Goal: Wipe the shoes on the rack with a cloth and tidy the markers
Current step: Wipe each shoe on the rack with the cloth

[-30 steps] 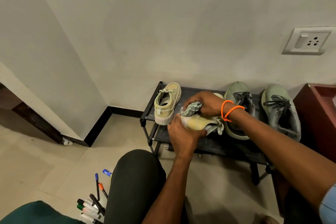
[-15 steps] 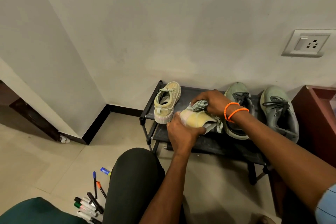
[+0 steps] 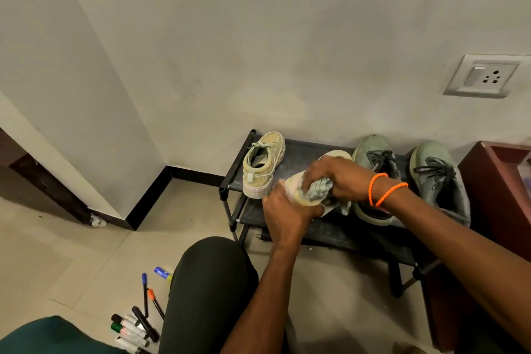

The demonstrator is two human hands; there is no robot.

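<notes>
My left hand [image 3: 286, 214] grips the heel end of a pale yellow sneaker [image 3: 333, 156] held over the black shoe rack [image 3: 304, 152]. My right hand [image 3: 336, 178], with orange bands at the wrist, holds a bunched grey-green cloth [image 3: 317, 192] pressed onto that sneaker's side. Its matching yellow sneaker [image 3: 263, 164] stands on the rack's left end. Two grey-green running shoes [image 3: 373, 158] [image 3: 439, 181] sit on the right part of the rack. Several markers [image 3: 135, 327] lie scattered on the floor at lower left, beside my knee.
A dark red wooden cabinet [image 3: 494, 190] stands right of the rack. A wall socket [image 3: 485, 76] is above it. My knee [image 3: 209, 282] is in front of the rack. A blue-capped tube [image 3: 162, 272] lies near the markers. A wall corner juts out at left.
My right hand has slid the cloth from the sneaker's upper far end down along its side toward my left hand. The view has tilted slightly.
</notes>
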